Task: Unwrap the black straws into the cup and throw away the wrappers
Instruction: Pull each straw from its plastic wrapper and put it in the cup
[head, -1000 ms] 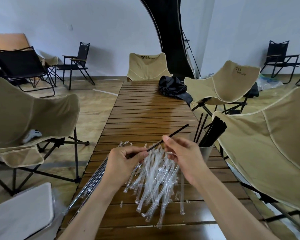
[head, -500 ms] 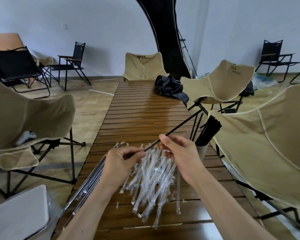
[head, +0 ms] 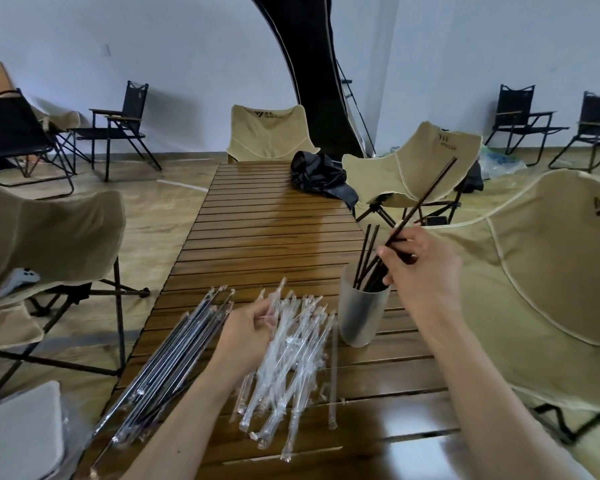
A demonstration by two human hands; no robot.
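My right hand (head: 420, 268) pinches a bare black straw (head: 426, 199), its lower end angled into the frosted cup (head: 361, 320) that holds several black straws. My left hand (head: 248, 332) holds an empty clear wrapper (head: 278, 299) over the pile of empty wrappers (head: 291, 368) on the wooden slat table (head: 267, 230). A bundle of wrapped black straws (head: 174, 372) lies along the table's left edge, just left of my left hand.
Beige folding chairs stand close on both sides: one at the left (head: 42, 237), one at the right (head: 541, 289), another behind the cup (head: 413, 168). A black bag (head: 319, 178) lies at the table's far end. A white box (head: 18, 434) sits at the bottom left.
My right hand pulled the black straw fully out of its wrapper and carried it right, to the cup. My left hand stayed over the pile with the empty wrapper.
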